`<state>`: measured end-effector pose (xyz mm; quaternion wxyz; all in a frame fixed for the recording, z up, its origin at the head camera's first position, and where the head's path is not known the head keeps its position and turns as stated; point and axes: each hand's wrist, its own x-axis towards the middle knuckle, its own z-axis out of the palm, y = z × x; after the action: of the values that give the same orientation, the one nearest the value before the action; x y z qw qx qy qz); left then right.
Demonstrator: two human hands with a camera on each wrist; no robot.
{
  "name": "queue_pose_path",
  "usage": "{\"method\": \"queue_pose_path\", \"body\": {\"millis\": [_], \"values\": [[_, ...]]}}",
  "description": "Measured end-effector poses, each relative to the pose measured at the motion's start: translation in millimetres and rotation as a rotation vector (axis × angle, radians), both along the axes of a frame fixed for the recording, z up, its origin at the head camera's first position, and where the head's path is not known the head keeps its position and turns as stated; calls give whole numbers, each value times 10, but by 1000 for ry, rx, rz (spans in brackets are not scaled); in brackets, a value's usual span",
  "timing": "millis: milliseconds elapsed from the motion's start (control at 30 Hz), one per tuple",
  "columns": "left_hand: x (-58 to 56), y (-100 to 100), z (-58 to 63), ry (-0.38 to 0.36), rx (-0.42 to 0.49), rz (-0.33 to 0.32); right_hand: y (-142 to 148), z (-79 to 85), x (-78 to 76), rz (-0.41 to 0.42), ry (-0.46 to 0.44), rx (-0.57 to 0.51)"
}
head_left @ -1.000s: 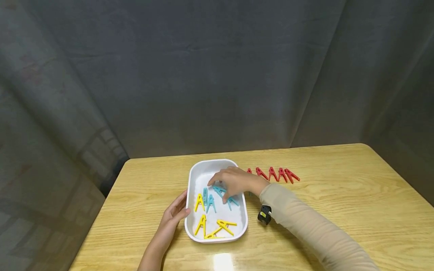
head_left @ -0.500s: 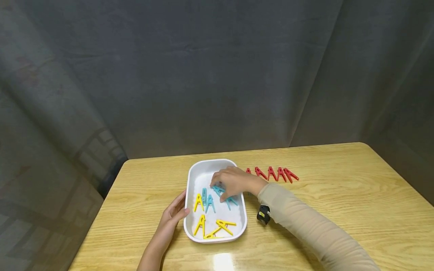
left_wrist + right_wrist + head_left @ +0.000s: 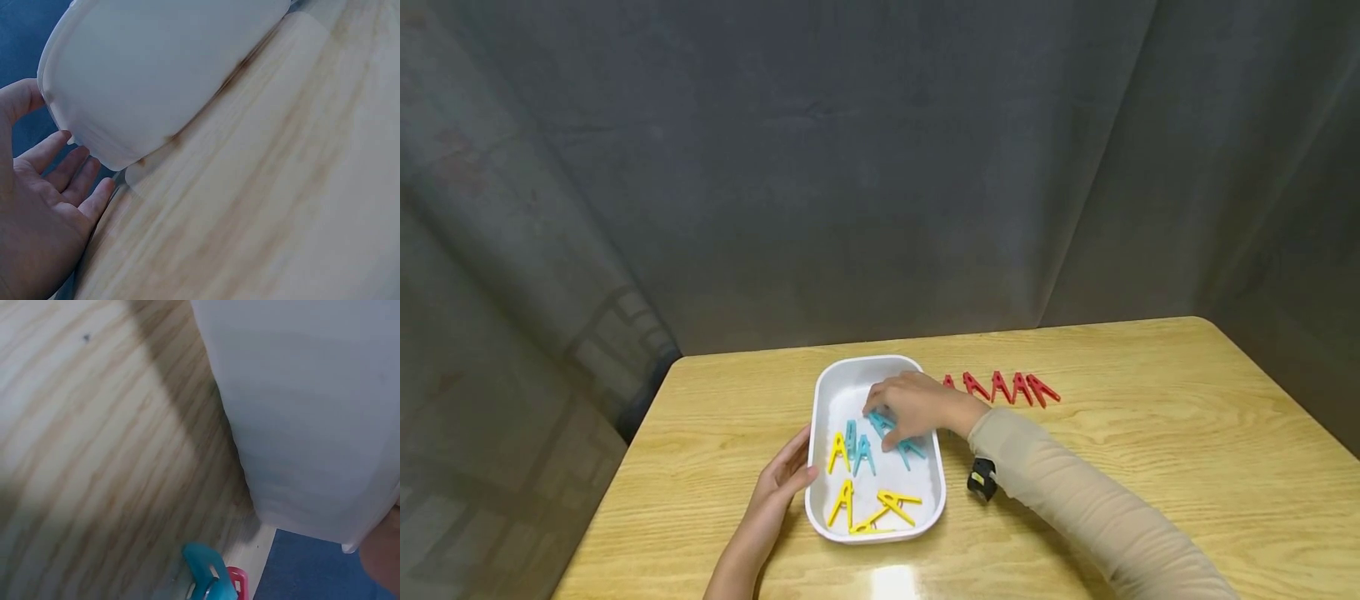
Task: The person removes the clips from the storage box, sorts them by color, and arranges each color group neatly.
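Observation:
A white tray (image 3: 874,537) stands on the table with blue and yellow clothespins in it. My left hand (image 3: 778,483) holds its left wall, thumb at the rim and fingers along the outside; the left wrist view shows the fingertips against the wall. Over the tray's right rim reaches my right hand (image 3: 913,408), thumb and fingers bent and spread apart above a blue clothespin (image 3: 880,422). Beside it lies another blue clothespin (image 3: 910,450), partly under the first. Two more blue clothespins (image 3: 863,454) lie left of them. Yellow clothespins (image 3: 897,504) lie mostly nearer the front.
Right of the tray, several red clothespins (image 3: 1000,387) lie in a row on the wooden table (image 3: 1120,433). A blue clothespin (image 3: 206,572) is on the table beside the tray, close to a red one (image 3: 239,581). A dark curtain (image 3: 865,183) hangs behind.
The right thumb and fingers have come a little closer together over the blue clothespin. The left hand and the tray stay where they were; the clothespins lie much as before.

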<state>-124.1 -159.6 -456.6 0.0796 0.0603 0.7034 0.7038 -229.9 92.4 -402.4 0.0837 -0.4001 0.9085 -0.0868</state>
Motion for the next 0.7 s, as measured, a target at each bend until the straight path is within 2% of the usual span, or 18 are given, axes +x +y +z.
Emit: {"method": "queue_pose_path", "body": {"millis": [367,700], "values": [[6,20,-32,-2,6,0,52,-21,-9,-19,-1,-147],[-58,15,-26,5,14,-1,129,136,31,-57,47,-310]]}}
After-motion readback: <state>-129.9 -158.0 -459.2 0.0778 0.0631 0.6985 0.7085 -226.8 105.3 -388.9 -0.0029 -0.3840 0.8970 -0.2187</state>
